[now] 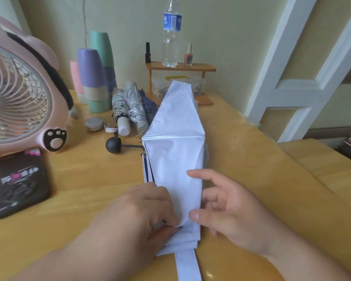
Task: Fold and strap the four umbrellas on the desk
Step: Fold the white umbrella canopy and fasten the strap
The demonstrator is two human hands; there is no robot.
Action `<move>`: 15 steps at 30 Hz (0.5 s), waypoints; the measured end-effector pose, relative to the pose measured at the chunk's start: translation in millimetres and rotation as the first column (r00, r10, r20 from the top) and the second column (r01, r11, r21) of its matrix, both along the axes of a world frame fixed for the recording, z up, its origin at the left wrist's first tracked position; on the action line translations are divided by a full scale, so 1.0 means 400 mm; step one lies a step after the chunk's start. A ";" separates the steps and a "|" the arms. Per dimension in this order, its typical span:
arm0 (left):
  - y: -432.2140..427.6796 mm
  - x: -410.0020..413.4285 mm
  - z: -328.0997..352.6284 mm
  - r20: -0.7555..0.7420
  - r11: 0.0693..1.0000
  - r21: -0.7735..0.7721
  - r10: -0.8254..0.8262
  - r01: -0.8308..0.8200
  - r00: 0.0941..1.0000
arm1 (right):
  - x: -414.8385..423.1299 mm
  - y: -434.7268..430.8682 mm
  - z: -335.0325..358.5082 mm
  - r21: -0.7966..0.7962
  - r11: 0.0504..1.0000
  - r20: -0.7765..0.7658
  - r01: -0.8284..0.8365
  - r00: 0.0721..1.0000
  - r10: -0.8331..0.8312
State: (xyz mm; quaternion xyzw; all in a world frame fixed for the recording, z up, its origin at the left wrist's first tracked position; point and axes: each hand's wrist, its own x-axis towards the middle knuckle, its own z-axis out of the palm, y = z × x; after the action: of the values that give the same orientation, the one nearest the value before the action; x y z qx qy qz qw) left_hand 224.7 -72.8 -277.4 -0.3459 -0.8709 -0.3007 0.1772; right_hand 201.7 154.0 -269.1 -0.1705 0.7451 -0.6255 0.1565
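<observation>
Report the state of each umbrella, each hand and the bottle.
white umbrella: pleats gathered, strap loose
patterned umbrella: collapsed, lying flat
silver umbrella: collapsed, lying flat
navy umbrella: collapsed, mostly hidden
left hand: pinches white umbrella's fabric
right hand: open, touching white umbrella
water bottle: upright

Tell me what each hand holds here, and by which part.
The left hand pinches the pale white folded fabric umbrella by its pleats near the strap end; the right hand only rests against its right edge.

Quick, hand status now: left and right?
Left hand: pinching the white umbrella.
Right hand: open, touching the same umbrella.
</observation>
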 end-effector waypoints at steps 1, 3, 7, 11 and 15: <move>-0.001 0.001 0.002 0.008 1.000 -0.016 0.000 0.001 1.000 | 0.007 0.000 -0.010 0.032 0.999 -0.027 0.006 1.000 -0.005; -0.004 0.004 0.006 0.019 0.998 -0.057 -0.015 0.016 1.000 | 0.022 0.002 -0.024 0.027 1.000 -0.044 0.013 0.999 -0.011; -0.017 0.008 0.016 0.065 0.990 -0.139 -0.005 0.014 0.998 | 0.042 0.007 -0.029 -0.010 0.998 -0.078 0.064 0.995 -0.065; -0.023 0.015 0.028 0.093 0.989 -0.151 0.010 0.004 0.996 | 0.053 -0.007 -0.042 0.018 0.996 -0.134 0.086 0.987 -0.083; -0.022 0.025 0.041 0.100 0.997 -0.083 0.015 -0.006 0.995 | 0.053 -0.008 -0.045 0.012 0.993 -0.193 0.113 0.975 -0.109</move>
State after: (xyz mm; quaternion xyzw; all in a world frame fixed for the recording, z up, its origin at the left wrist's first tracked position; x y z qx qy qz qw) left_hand 234.8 -81.5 -261.1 -0.3327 -0.8923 -0.2804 0.1203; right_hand 223.1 150.6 -287.1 -0.1864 0.7721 -0.6054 0.0504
